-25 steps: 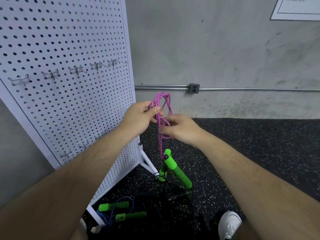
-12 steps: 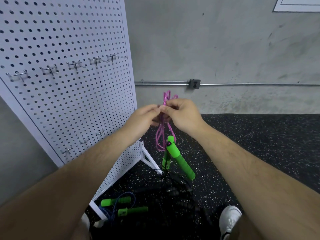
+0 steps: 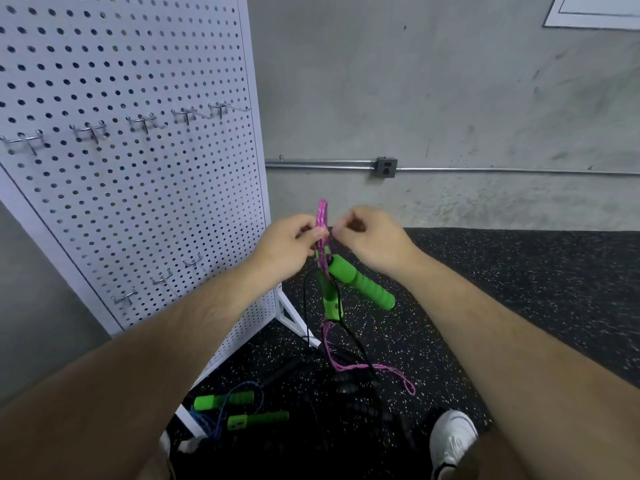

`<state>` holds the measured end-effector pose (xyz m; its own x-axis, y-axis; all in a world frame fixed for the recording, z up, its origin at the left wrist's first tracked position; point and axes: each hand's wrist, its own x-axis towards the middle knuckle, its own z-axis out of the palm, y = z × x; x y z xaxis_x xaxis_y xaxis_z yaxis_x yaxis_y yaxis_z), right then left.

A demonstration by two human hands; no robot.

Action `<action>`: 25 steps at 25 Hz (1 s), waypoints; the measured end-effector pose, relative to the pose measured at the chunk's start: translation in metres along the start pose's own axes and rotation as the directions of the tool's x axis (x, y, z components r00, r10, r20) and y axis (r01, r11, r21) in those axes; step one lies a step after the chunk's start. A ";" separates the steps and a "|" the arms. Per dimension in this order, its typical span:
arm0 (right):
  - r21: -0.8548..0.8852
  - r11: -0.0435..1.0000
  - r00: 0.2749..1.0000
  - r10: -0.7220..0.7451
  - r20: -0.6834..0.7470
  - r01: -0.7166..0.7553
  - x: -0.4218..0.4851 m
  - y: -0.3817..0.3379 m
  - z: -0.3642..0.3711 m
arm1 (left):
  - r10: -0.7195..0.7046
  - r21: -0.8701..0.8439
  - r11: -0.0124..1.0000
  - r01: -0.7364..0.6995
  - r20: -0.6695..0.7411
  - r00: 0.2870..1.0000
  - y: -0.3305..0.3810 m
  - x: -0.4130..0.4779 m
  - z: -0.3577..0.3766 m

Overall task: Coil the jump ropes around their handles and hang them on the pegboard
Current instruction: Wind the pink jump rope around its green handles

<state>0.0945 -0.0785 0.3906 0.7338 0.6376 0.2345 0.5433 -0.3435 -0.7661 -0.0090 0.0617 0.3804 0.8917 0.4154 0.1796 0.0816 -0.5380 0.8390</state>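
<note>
Pinched between the fingertips of the left hand (image 3: pixel 291 247) and the right hand (image 3: pixel 372 239), the pink jump rope (image 3: pixel 322 216) is held beside the pegboard (image 3: pixel 138 188). Its green handles (image 3: pixel 360 287) are suspended just beneath the hands. Compared with half a second ago, a loop is seen trailing lower, near the floor (image 3: pixel 519 289).

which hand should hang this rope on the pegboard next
Probably left: the left hand pinches the rope and is on the pegboard side; the right hand would have to cross over.
</note>
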 end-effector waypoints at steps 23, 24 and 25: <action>-0.077 0.991 0.985 0.116 0.129 -0.107 -0.013 0.019 0.047 | 0.010 -0.084 0.996 -0.016 -0.061 0.998 -0.002 0.003 -0.028; -0.049 0.992 0.985 0.118 0.128 -0.113 -0.012 0.019 0.046 | 0.010 -0.084 0.996 -0.016 -0.066 0.998 -0.001 0.003 -0.028; -0.032 0.992 0.984 0.129 0.120 -0.126 -0.011 0.020 0.046 | 0.015 -0.086 0.996 -0.021 -0.074 0.997 0.001 0.003 -0.028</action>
<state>0.0788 -0.0604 0.3450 0.7430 0.6665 0.0602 0.4596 -0.4428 -0.7699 -0.0185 0.0829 0.3964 0.8577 0.4602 0.2292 0.0244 -0.4817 0.8760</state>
